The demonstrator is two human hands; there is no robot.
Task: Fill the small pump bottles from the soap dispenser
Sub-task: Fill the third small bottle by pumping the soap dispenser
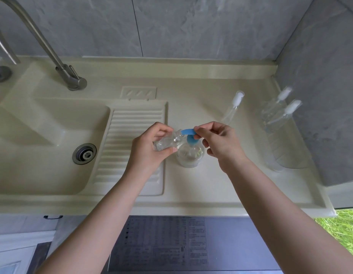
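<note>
A cream counter (211,91) with a moulded sink (43,135) and a steel tap (53,52) is sitting under grey stone-look walls. One soap dispenser (190,155) is standing mid-counter. The left hand (151,147) is gripping one small open bottle (167,140), tilted, its neck at the blue spout (187,132). The right hand (219,143) is pinching that spout. Three capped pump bottles are waiting to the right: one (234,107) alone, two (278,113) near the wall.
</note>
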